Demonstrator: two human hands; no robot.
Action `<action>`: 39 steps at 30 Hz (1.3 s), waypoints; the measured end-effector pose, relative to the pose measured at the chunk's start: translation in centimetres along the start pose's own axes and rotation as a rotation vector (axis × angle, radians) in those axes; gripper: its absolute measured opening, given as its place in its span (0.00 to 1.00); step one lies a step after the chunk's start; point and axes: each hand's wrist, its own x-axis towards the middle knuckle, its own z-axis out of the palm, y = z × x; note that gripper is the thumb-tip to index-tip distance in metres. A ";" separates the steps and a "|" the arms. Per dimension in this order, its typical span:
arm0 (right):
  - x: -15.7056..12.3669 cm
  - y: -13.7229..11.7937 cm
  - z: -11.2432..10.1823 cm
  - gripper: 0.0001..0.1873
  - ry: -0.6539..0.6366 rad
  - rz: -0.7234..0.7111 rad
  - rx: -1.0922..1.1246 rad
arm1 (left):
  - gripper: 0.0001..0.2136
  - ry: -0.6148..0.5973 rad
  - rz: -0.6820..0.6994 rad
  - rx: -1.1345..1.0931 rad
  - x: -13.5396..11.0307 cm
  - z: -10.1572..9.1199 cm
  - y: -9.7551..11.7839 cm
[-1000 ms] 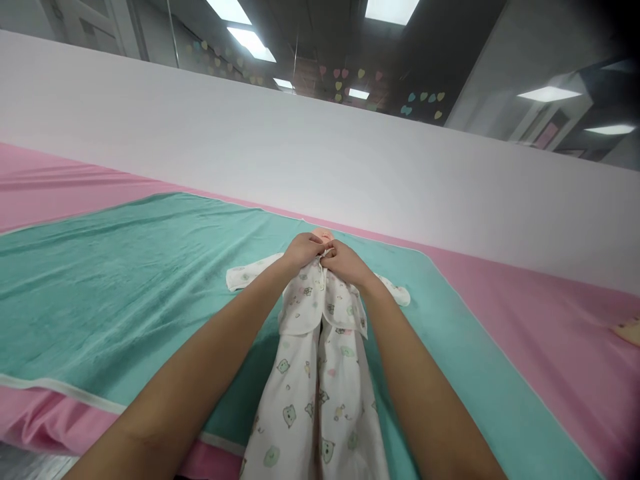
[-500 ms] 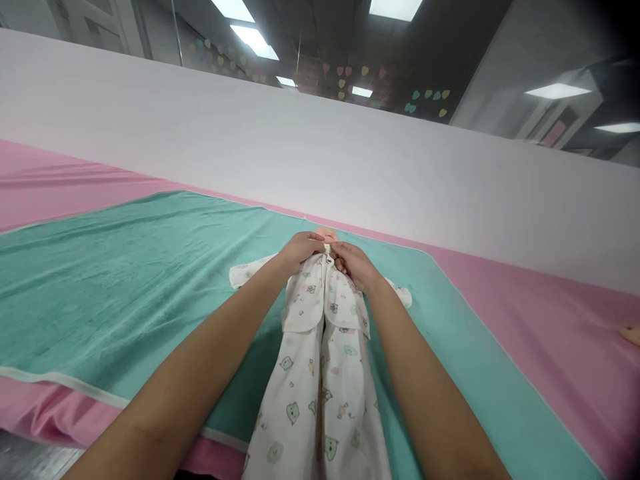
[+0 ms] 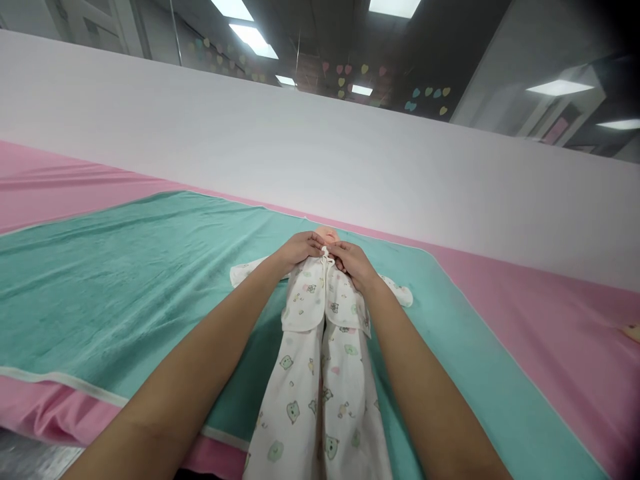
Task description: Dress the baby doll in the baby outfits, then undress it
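A doll [image 3: 327, 233] lies on its back, with its head at the far end. It wears a white printed jacket [image 3: 306, 300] with long sleeves spread to both sides, and matching trousers [image 3: 290, 413]. At the collar is a white cloth tie [image 3: 328, 260] with a small loop and loose ends. My left hand [image 3: 301, 248] pinches the tie at the neck from the left. From the right, my right hand [image 3: 353, 260] pinches it too, fingertips close to the left ones. Part of the fingers and the doll's neck are hidden.
Under the doll is a teal blanket [image 3: 125, 280] with a pale edge, spread over a pink cover [image 3: 565, 320]. A white low wall [image 3: 320, 153] with glass above stands behind. At the right edge, a skin-coloured object [image 3: 631, 332] is partly cut off.
Both hands have shifted slightly at the collar, and the fingertips sit a little lower. More of the tie's knot and the doll's chin shows. The doll has stayed in place.
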 end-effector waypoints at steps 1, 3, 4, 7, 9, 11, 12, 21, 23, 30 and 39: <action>0.1 0.0 0.0 0.12 0.008 0.011 -0.002 | 0.10 0.001 0.013 0.020 0.1 0.0 -0.1; 0.1 0.0 0.0 0.12 0.017 0.028 -0.002 | 0.10 0.006 0.036 0.072 0.2 -0.1 -0.2; 0.1 0.0 0.0 0.12 0.020 0.036 0.001 | 0.10 0.014 0.043 0.107 0.2 -0.1 -0.2; 0.1 0.1 -0.1 0.13 0.015 0.050 0.022 | 0.10 0.062 0.058 0.251 0.3 0.1 -0.2; 0.1 0.3 -0.1 0.14 0.003 0.052 0.036 | 0.09 0.095 0.064 0.325 0.3 0.4 -0.2; 0.1 0.4 -0.2 0.13 -0.001 0.048 0.046 | 0.07 0.121 0.081 0.362 0.4 0.7 -0.3; 0.2 0.5 -0.2 0.13 0.004 0.043 0.049 | 0.07 0.134 0.088 0.372 0.4 0.9 -0.3; -1.5 0.5 0.7 0.18 0.131 -0.082 -0.153 | 0.05 0.282 0.154 0.461 -0.7 1.5 -1.1; -2.6 0.6 0.9 0.22 0.174 -0.118 -0.289 | 0.06 0.274 0.157 0.468 -1.8 1.5 -1.5; -4.9 0.7 0.8 0.12 0.152 -0.202 -0.508 | 0.11 0.139 0.345 0.569 -5.0 1.8 -2.2; -4.5 1.5 0.2 0.11 0.115 -0.106 -0.027 | 0.11 0.129 0.399 0.727 -5.0 1.7 -2.2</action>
